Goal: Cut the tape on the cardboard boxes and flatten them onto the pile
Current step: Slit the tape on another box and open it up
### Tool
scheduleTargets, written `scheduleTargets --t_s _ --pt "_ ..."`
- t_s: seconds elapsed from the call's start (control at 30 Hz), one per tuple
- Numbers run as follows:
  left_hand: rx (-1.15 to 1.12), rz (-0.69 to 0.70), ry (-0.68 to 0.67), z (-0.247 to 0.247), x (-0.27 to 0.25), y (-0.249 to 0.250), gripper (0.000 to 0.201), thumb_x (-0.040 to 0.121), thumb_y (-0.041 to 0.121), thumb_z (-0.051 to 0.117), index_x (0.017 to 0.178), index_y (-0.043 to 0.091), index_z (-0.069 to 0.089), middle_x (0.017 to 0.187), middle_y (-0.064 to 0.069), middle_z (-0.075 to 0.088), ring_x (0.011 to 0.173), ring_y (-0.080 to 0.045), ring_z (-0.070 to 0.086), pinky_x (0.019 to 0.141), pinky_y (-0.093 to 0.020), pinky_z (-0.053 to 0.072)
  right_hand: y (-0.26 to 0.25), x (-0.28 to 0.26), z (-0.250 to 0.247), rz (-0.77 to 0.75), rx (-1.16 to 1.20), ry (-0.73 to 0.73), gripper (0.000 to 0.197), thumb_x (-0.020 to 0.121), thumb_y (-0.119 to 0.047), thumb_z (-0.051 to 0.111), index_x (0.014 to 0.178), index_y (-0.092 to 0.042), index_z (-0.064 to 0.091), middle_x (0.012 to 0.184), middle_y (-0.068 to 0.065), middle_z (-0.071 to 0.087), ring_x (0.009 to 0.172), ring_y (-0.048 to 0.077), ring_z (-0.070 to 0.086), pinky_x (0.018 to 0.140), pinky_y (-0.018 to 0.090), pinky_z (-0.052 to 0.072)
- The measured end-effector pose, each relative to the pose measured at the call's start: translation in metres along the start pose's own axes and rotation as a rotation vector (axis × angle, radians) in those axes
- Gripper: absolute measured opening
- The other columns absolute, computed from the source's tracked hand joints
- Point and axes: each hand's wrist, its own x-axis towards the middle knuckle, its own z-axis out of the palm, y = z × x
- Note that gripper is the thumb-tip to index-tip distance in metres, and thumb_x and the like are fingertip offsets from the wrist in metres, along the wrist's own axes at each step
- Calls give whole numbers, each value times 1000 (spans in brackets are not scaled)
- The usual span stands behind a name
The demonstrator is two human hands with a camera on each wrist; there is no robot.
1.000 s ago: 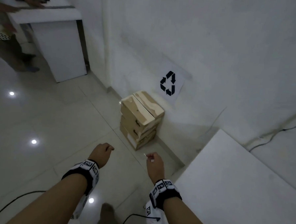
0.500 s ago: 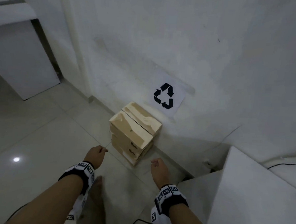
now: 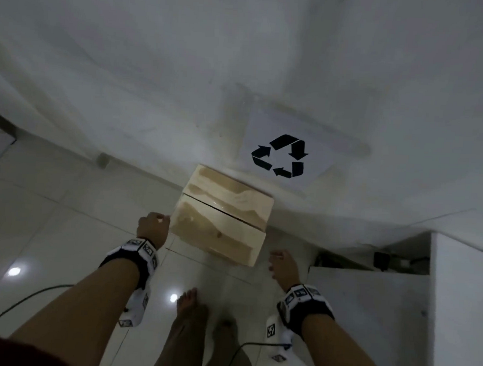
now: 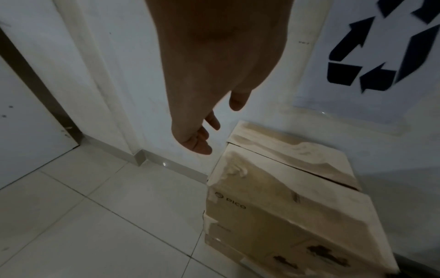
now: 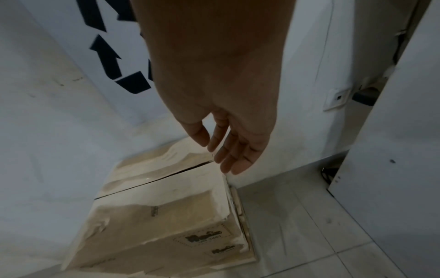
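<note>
We see one stack of cardboard boxes (image 3: 221,218) on the tiled floor (image 3: 64,229) against the wall, below one recycling sign (image 3: 281,155). A white cabinet (image 3: 457,306) stands right. Our left hand (image 3: 151,228) and right hand (image 3: 282,267), fingers relaxed and empty, flank the stack; the box count is unclear.

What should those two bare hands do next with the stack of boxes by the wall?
Probably close both hands on the top cardboard box and lift it off the stack. The left hand and right hand flank it, open and holding nothing, not yet touching it. Its top flaps are still shut.
</note>
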Motion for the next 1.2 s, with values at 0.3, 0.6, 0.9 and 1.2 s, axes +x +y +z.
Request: scheduleTargets --t_s 0.3,0.6,0.9,1.2 --pt "-106 -167 -175 60 111 18 75 96 40 51 150 0 16 154 -23 21 139 -38 28 109 -43 27 -27 82 40 88 86 2 58 103 -33 47 151 -8 27 150 18 38 130 36 46 89 32 37" --pt "-205 -79 -234 78 141 -12 90 73 64 59 122 -12 50 124 -36 52 113 -46 54 98 -52 42 -7 91 47 2 122 95 39 104 -24 43 140 -8 50 137 15 54 122 34 52 89 31 39" --pt "-144 91 -152 46 10 44 54 77 48 74 87 6 42 71 -7 50 67 -29 58 48 -26 36 35 -17 -32 24 270 199 32 93 -27 66 121 -12 69 118 11 69 105 28 64 91 42 54" --pt "-155 364 -327 52 -101 102 50 75 38 80 113 17 55 105 -4 64 97 -23 62 88 -38 48 66 -120 -157 -80 303 412 29 91 -39 66 113 -21 74 103 -3 74 95 18 67 86 36 55"
